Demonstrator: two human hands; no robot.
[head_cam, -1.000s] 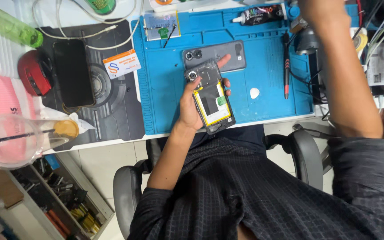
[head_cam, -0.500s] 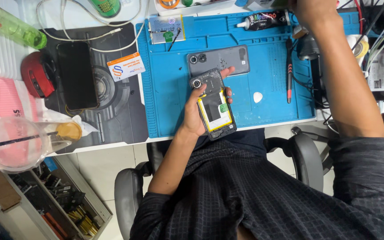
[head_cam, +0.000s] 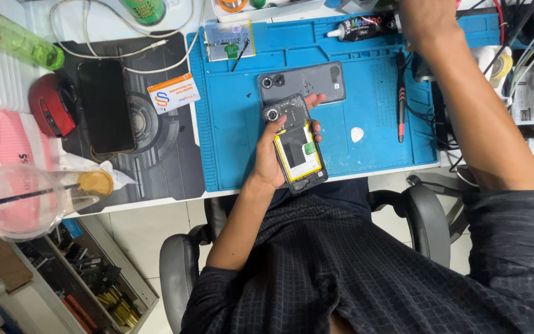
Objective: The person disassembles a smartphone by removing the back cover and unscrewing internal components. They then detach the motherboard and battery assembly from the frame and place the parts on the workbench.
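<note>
Beneath the grip, a blue work mat is spread over a white desk, with a dark mat beside it and an office chair below. The opened phone, back removed, is gripped by the left hand over the blue mat's near edge. Just beyond it lies a grey back cover. Well to its left, a clear plastic cup is seen; its contents cannot be told. The right hand is raised at the far edge; whether it is closed cannot be told.
</note>
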